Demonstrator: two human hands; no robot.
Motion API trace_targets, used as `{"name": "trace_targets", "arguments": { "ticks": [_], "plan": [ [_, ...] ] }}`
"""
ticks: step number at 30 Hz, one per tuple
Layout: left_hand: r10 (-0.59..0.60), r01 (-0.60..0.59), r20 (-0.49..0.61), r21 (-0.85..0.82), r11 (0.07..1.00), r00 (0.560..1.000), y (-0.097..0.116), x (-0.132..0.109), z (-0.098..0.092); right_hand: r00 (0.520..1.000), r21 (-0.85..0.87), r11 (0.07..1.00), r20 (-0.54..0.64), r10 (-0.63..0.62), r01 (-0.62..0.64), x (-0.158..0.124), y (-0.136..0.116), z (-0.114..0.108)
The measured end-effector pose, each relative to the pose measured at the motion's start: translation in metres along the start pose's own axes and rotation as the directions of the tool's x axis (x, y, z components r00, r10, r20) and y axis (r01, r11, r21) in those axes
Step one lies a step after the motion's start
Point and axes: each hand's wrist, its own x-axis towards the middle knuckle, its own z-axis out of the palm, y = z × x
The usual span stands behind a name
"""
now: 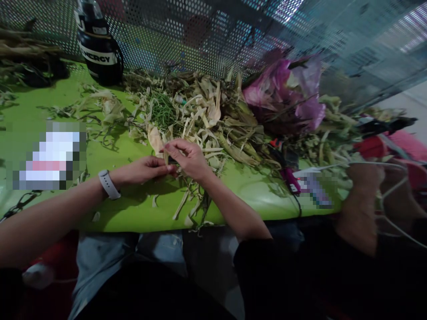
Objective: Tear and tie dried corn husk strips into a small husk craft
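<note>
Both my hands meet over the front middle of a green table (133,213). My left hand (148,169), below a white wristwatch (109,184), pinches something small and dark near its fingertips. My right hand (188,158) has thumb and index finger closed on a thin piece of dry husk, just above the left fingertips. A pale dry leaf (155,140) stands right behind the fingers. Beyond them lies a heap of dried husks (207,124) with a bunch of green strands (162,109). Exactly what the fingers hold is partly hidden.
A black jug (100,55) stands at the back left, before a perforated metal panel (160,26). A pixelated device (50,155) lies left. Rightward are a pink plastic bag (287,95), a purple glue gun (291,180), a phone (318,191), white cable and another person's arm (360,204).
</note>
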Motion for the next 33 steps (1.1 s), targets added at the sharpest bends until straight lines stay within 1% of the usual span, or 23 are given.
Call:
{"name": "trace_targets", "arguments": {
  "ticks": [3,5,7,9,13,16,18,20,21,22,23,24,25,26,27,28,29,30,31,32,33],
  "plan": [
    [-0.036,0.016,-0.147,-0.138,0.990,0.989,0.000,0.000,-0.007,0.991,-0.078,0.991,0.071,0.116,-0.111,0.003,-0.004,-0.019],
    [-0.051,0.000,-0.213,-0.235,0.972,0.976,0.000,0.001,-0.011,0.977,-0.126,0.984,0.156,0.147,-0.128,0.004,-0.003,-0.028],
    [-0.063,-0.008,-0.246,-0.277,0.961,0.967,0.000,0.001,-0.013,0.964,-0.129,0.986,0.230,0.136,-0.108,0.005,0.000,-0.032],
    [-0.059,0.002,-0.232,-0.237,0.971,0.971,0.001,0.000,-0.013,0.969,-0.099,0.992,0.224,0.101,-0.080,0.006,0.003,-0.031],
    [-0.046,0.028,-0.159,-0.110,0.994,0.986,0.006,-0.003,-0.012,0.987,-0.047,0.997,0.146,0.062,-0.056,0.007,0.005,-0.026],
    [-0.039,0.030,-0.125,-0.070,0.997,0.991,0.008,-0.004,-0.013,0.989,-0.035,0.998,0.139,0.048,-0.043,0.008,0.008,-0.024],
    [-0.030,0.020,-0.128,-0.077,0.997,0.991,0.007,-0.004,-0.013,0.989,-0.061,0.997,0.137,0.050,-0.042,0.009,0.012,-0.025],
    [-0.021,-0.004,-0.158,-0.153,0.988,0.987,0.004,-0.002,-0.012,0.997,-0.117,0.993,0.072,0.012,-0.003,0.009,0.016,-0.028],
    [-0.018,-0.023,-0.180,-0.225,0.974,0.984,0.003,-0.001,-0.012,0.999,-0.159,0.987,-0.004,-0.037,0.036,0.009,0.017,-0.030],
    [-0.021,-0.044,-0.203,-0.312,0.949,0.979,0.001,0.001,-0.011,0.988,-0.212,0.974,-0.110,-0.106,0.081,0.008,0.016,-0.032],
    [-0.027,-0.070,-0.232,-0.401,0.913,0.972,-0.001,0.002,-0.010,0.954,-0.273,0.954,-0.234,-0.188,0.121,0.007,0.015,-0.034],
    [-0.033,-0.103,-0.266,-0.480,0.871,0.963,-0.003,0.003,-0.010,0.897,-0.334,0.931,-0.351,-0.269,0.148,0.005,0.013,-0.035],
    [-0.037,-0.140,-0.306,-0.536,0.832,0.951,-0.004,0.004,-0.009,0.830,-0.388,0.908,-0.445,-0.336,0.160,0.002,0.010,-0.035],
    [-0.039,-0.174,-0.344,-0.566,0.806,0.938,-0.006,0.005,-0.009,0.780,-0.429,0.888,-0.494,-0.383,0.164,0.000,0.006,-0.034],
    [-0.037,-0.203,-0.381,-0.572,0.795,0.924,-0.006,0.006,-0.008,0.766,-0.455,0.874,-0.497,-0.406,0.168,-0.003,0.003,-0.031],
    [-0.030,-0.231,-0.416,-0.563,0.794,0.909,-0.007,0.006,-0.007,0.796,-0.467,0.866,-0.449,-0.405,0.178,-0.006,-0.001,-0.027],
    [-0.019,-0.257,-0.448,-0.546,0.797,0.894,-0.007,0.007,-0.007,0.858,-0.464,0.865,-0.350,-0.376,0.190,-0.008,-0.003,-0.021],
    [-0.009,-0.277,-0.475,-0.528,0.802,0.880,-0.006,0.006,-0.005,0.921,-0.447,0.873,-0.222,-0.320,0.196,-0.009,-0.005,-0.014],
    [0.000,-0.296,-0.500,-0.513,0.806,0.866,-0.005,0.006,-0.004,0.965,-0.417,0.889,-0.082,-0.247,0.192,-0.009,-0.006,-0.006],
    [0.008,-0.311,-0.518,-0.502,0.807,0.856,-0.004,0.006,-0.003,0.984,-0.375,0.910,0.034,-0.174,0.173,-0.009,-0.006,0.002],
    [0.011,-0.318,-0.528,-0.495,0.809,0.849,-0.003,0.005,-0.001,0.989,-0.328,0.936,0.113,-0.099,0.131,-0.009,-0.005,0.009]
  ]
}}
